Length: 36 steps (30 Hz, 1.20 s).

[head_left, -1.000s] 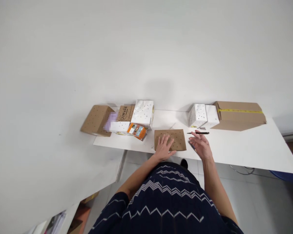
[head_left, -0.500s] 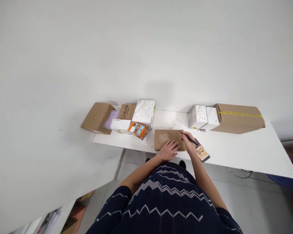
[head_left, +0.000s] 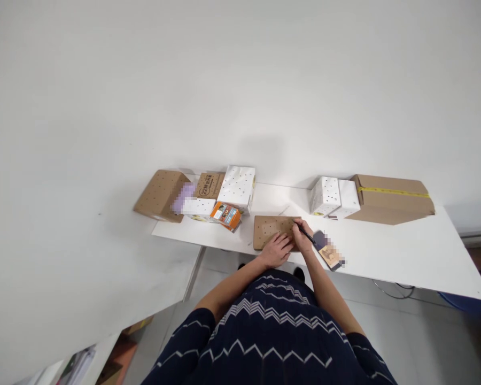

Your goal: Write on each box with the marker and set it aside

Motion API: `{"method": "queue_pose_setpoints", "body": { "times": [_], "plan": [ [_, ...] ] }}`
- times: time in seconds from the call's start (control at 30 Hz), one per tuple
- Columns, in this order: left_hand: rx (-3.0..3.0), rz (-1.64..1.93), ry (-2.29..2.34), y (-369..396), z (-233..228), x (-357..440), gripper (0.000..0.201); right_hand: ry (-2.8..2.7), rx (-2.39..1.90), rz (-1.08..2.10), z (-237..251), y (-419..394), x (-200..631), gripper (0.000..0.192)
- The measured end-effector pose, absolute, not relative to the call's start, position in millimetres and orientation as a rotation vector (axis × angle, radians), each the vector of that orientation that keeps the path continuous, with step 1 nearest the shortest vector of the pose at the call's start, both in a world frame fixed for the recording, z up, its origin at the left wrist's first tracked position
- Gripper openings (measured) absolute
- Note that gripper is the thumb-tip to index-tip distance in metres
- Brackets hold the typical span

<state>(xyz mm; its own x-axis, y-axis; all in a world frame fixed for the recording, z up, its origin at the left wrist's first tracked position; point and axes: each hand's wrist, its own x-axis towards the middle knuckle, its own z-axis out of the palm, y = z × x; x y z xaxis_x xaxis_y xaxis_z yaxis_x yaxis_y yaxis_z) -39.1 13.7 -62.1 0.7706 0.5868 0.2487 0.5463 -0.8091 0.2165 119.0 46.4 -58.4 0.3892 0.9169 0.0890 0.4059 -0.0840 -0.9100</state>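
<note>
Brown cardboard, a flat dotted box (head_left: pixel 271 231), lies at the near edge of the white table (head_left: pixel 404 251) in the head view. Left hand (head_left: pixel 275 250) presses flat on its near right part, fingers spread. Right hand (head_left: pixel 302 237), which hovered empty beside the box a second ago, now has its fingers closed around a dark pen (head_left: pixel 307 235), tip brought onto the box's right end. Just right of the box lies a small card (head_left: pixel 329 254).

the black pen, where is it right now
In the head view the black pen is in the right hand, at the right edge of the flat brown box, near the table's front edge.
</note>
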Motion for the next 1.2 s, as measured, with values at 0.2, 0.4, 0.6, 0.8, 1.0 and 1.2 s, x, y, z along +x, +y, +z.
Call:
{"method": "queue_pose_setpoints", "body": {
  "times": [0.2, 0.4, 0.6, 0.8, 1.0, 1.2],
  "plan": [
    [2.807, 0.451, 0.92, 13.6, -62.8, -38.2, 0.043, -1.259, -1.691, 0.574, -58.9, 54.9, 115.9, 0.03],
    [2.796, 0.444, 0.909, 13.6, -60.7, -38.4, 0.043, -1.297, -1.698, 0.558, -62.4, 57.3, 115.8, 0.034],
    [2.811, 0.443, 0.907, 13.7, -59.8, -38.2, 0.044, -1.312, -1.709, 0.557, -62.3, 57.6, 116.7, 0.035],
    [2.817, 0.433, 0.906, 13.4, -59.9, -38.3, 0.043, -1.303, -1.706, 0.576, -59.2, 57.0, 116.0, 0.035],
    [2.796, 0.392, 0.897, 13.4, -58.5, -38.6, 0.045, -1.25, -1.693, 0.609, -53.5, 56.3, 114.5, 0.036],
    [2.808, 0.379, 0.9, 13.6, -57.6, -38.8, 0.045, -1.141, -1.642, 0.661, -57.0, 56.1, 114.9, 0.031]
  ]
}}
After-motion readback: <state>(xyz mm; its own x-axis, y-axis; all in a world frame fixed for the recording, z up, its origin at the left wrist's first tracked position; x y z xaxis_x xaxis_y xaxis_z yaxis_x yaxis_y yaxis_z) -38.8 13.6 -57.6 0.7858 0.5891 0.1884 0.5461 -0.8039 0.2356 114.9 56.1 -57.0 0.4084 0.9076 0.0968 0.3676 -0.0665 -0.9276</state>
